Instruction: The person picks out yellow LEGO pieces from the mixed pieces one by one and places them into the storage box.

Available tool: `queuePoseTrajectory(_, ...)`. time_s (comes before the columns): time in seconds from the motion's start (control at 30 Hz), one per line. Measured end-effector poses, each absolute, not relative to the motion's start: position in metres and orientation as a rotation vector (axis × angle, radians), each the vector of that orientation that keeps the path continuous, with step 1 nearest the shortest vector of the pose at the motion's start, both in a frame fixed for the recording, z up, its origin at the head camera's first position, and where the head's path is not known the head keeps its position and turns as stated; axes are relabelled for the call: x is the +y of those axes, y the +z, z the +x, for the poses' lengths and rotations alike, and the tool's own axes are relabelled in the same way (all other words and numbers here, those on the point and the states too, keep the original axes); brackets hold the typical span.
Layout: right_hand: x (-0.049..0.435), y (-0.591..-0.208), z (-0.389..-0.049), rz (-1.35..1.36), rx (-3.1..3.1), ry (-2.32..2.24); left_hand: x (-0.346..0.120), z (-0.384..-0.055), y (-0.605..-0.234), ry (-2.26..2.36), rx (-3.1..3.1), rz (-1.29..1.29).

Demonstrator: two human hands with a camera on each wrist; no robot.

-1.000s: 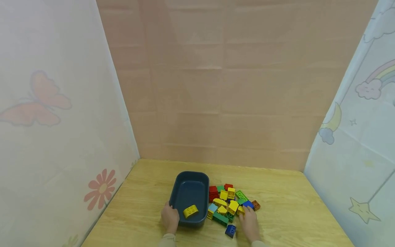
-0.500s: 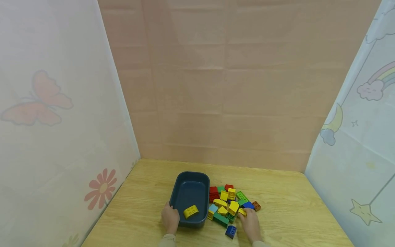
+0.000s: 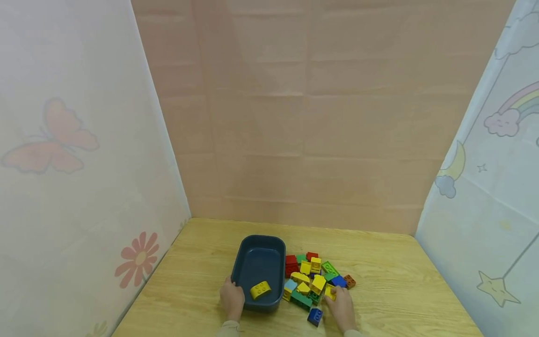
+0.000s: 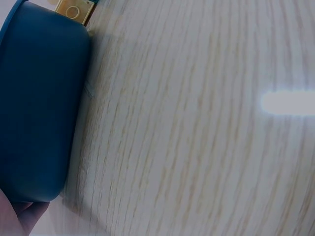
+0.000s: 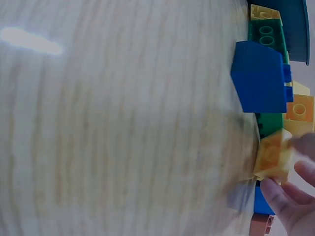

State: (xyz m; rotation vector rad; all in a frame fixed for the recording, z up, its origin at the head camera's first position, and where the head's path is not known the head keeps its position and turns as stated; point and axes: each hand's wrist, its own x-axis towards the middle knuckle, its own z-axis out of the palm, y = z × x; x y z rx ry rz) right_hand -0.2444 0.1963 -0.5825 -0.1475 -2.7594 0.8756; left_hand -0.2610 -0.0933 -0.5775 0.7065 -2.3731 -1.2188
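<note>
A dark blue tray [image 3: 263,264] stands on the table, a yellow curved brick [image 3: 260,290] lying inside near its front. My left hand [image 3: 232,298] holds the tray's left side by the rim; the left wrist view shows fingers [image 4: 32,215] against the tray's outer wall. To the right of the tray, at the near right side of a pile of toy bricks [image 3: 301,299], my right hand [image 3: 342,306] pinches a yellow brick [image 3: 330,292] between thumb and fingers. In the right wrist view that brick looks blurred, its hollow underside partly showing.
A blue sloped brick [image 3: 315,316] lies apart, in front of the pile. Brown [image 3: 349,281] and lime green [image 3: 330,267] bricks sit at the pile's right edge, red ones [image 3: 291,266] next to the tray. Wood-grain table [image 3: 391,281] extends on both sides, with printed cloth walls around it.
My right hand has drawn the yellow brick slightly toward me from the pile and turned it so its hollow side shows. The left hand and tray have stayed in place.
</note>
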Motion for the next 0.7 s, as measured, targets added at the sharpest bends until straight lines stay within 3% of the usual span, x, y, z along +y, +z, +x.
queuePoseTrajectory(0.7,0.1928,-0.5817,-0.2444,-0.140,-2.878,0.999,-0.0944,-0.2641,-0.5805,-1.238,-2.395,0.722)
